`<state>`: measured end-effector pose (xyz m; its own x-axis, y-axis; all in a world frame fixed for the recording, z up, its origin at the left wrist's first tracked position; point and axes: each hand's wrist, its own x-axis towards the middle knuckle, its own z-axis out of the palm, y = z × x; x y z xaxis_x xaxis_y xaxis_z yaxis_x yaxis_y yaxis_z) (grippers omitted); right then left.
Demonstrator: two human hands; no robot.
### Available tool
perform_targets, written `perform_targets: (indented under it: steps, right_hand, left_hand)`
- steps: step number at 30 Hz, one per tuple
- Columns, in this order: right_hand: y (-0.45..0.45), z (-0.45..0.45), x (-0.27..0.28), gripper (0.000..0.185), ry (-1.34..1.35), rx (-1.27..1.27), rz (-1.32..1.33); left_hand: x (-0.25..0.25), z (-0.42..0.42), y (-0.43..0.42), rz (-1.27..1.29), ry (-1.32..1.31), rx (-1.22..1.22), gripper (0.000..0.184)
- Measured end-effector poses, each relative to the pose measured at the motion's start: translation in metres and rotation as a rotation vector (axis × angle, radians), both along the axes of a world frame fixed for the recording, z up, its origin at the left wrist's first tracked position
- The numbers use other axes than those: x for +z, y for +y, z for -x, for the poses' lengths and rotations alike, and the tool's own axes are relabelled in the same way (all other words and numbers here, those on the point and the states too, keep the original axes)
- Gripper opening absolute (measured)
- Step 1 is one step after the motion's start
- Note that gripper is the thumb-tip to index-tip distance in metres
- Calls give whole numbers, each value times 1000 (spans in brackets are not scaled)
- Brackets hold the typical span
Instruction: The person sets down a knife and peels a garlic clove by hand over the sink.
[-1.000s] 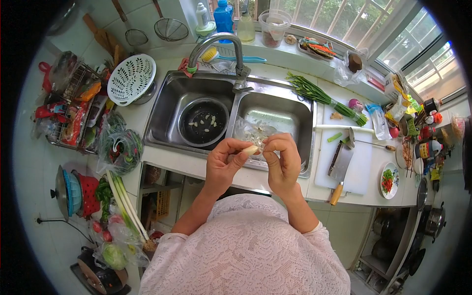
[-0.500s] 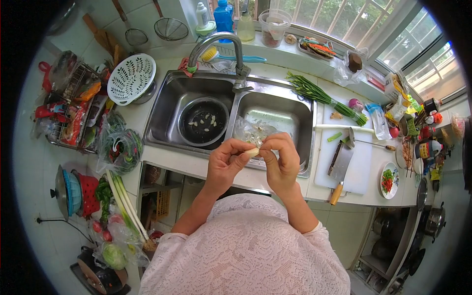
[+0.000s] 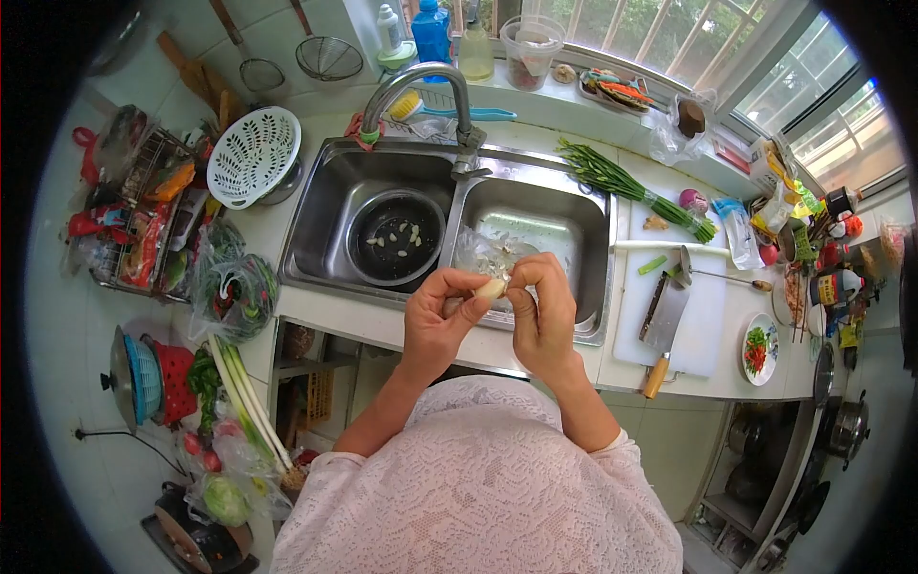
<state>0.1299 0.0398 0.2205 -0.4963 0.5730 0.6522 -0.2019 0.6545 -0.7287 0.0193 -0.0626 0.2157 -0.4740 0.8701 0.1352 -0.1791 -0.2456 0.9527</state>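
A pale garlic clove [image 3: 491,289] is pinched between the thumb and forefinger of my left hand [image 3: 438,316]. My right hand [image 3: 543,314] is closed at the clove's right end, thumb against forefinger; whether a bit of skin is between them is too small to tell. Both hands are over the front edge of the double sink. Behind them, a clear plastic bag [image 3: 475,247] with garlic skins lies in the right basin [image 3: 564,239]. Several peeled cloves [image 3: 402,253] sit in a round metal bowl [image 3: 368,206] inside the left basin.
A cleaver [image 3: 666,318] lies on the white cutting board [image 3: 703,330] at right, near green chives [image 3: 626,187] and a plate of chopped peppers [image 3: 773,373]. The faucet [image 3: 466,110] arches behind the basins. A white colander [image 3: 254,158] and bagged vegetables [image 3: 234,287] stand left.
The clove has turned slightly, showing more of its side between my fingers. My right hand has shifted a little left and tilted; my left hand stays nearly in place.
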Motion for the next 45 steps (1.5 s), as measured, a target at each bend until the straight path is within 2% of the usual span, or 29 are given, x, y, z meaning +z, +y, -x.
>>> perform_targets:
  steps: [18, 21, 30, 40, 45]
  right_hand:
    - [-4, 2, -9, 13, 112, -4, 250]
    - [-1, 0, -5, 12, 77, -24, 122]
    - [-3, 0, -7, 11, 48, -76, 46]
    - [-10, -6, -4, 9, 47, -52, 70]
    - [-10, -5, -15, 9, 115, -50, 226]
  left_hand:
    - [-1, 3, 0, -19, -9, -26, 18]
    - [1, -1, 1, -22, -24, -16, 18]
    - [-4, -6, 0, -16, 47, 22, 17]
    - [1, -8, 2, -17, -11, 73, 17]
    - [4, -10, 4, 4, -42, 68, 15]
